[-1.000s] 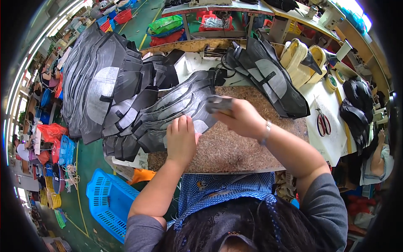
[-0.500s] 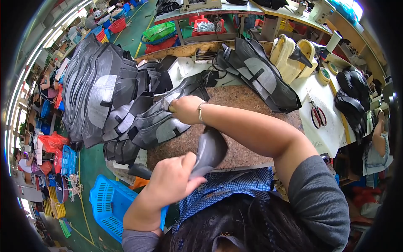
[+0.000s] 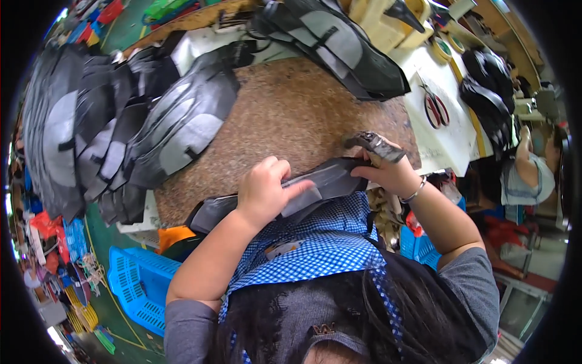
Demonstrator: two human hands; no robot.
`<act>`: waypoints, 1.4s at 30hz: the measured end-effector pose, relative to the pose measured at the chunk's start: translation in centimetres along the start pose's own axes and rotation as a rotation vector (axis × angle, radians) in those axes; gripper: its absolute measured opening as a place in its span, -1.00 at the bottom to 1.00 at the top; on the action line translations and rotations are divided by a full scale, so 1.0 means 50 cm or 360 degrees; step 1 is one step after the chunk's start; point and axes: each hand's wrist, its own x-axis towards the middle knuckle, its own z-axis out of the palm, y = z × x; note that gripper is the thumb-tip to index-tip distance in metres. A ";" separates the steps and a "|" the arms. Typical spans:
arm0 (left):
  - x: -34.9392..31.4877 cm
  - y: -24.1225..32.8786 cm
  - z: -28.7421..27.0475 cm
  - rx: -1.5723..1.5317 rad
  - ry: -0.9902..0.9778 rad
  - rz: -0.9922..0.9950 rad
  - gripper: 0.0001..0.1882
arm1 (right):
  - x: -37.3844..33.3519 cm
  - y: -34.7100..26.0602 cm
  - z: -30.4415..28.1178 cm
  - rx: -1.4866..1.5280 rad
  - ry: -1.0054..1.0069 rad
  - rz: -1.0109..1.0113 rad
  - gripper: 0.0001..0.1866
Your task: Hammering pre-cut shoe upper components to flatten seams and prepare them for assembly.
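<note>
A black, curved shoe-upper piece (image 3: pixel 332 177) with a grey patch lies along the front edge of the bench, against the checked apron. My left hand (image 3: pixel 265 191) grips its middle, thumb stretched along the grey patch. At its right end, the fingers of my right hand (image 3: pixel 397 176) pinch the edge. That same hand also holds a dark metal tool (image 3: pixel 377 147) with a curved end, apparently a hammer, above the piece. Part of the upper is hidden under my left hand and forearm.
A speckled brown board (image 3: pixel 285 115) covers the middle of the bench. Stacked black-and-grey uppers (image 3: pixel 182 130) lie at left, with another stack (image 3: pixel 339 45) at the back. Red-handled scissors (image 3: pixel 435 109) rest at right. A blue plastic basket (image 3: pixel 130 285) stands low at left.
My right hand has drawn back from the left stack to the near right, the tool still in it. The piece in my left hand now lies stretched along the bench edge. The view has tilted down.
</note>
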 end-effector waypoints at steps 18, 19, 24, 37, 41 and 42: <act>0.103 0.078 0.113 -0.0011 0.0037 0.0370 -0.74 | -0.026 -0.019 -0.066 -0.0623 0.0051 -0.0201 -0.75; 0.102 0.080 0.115 0.0114 0.0048 0.0459 -0.74 | -0.022 -0.015 -0.064 -0.0768 -0.0012 -0.0200 -0.75; 0.090 0.087 0.108 0.0402 0.0001 0.0610 -0.72 | 0.014 -0.017 -0.095 -0.0806 -0.0020 -0.0265 -0.72; 0.086 0.091 0.094 0.0451 0.0124 0.0580 -0.78 | 0.015 -0.028 -0.058 -0.0972 -0.0186 -0.0173 -0.73; 0.079 0.085 0.093 0.0194 0.0029 0.0318 -0.76 | 0.009 -0.012 -0.053 -0.0895 -0.0024 -0.0273 -0.76; 0.073 0.085 0.103 0.0274 0.0095 0.0426 -0.79 | 0.006 -0.005 -0.054 -0.0884 0.0041 -0.0275 -0.75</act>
